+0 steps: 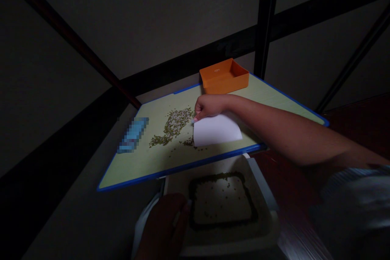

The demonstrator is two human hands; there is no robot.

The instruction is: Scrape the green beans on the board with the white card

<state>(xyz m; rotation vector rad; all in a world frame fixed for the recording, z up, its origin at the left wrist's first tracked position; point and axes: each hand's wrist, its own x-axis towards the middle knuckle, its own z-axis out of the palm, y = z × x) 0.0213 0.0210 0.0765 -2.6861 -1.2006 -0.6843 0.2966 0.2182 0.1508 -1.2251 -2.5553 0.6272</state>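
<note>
Where the head view looks down in dim light, a yellow board with a blue rim lies tilted across the surface, and the right hand reaches over it from four o'clock, its fingers pinched on the upper left corner of a white card that stands with its lower edge on the board. Just beside the card, at its nine o'clock, a loose scatter of small green and pale grains lies spread on the board, a few touching the card's left edge. At twelve o'clock from the hand an orange tray sits at the board's far edge; nothing shows inside it. A blurred blue patch lies at the board's nine o'clock. Below the board's near edge, at six o'clock, a white tub holds pale grains ringed by dark green ones. The left hand grips the tub's left rim.
</note>
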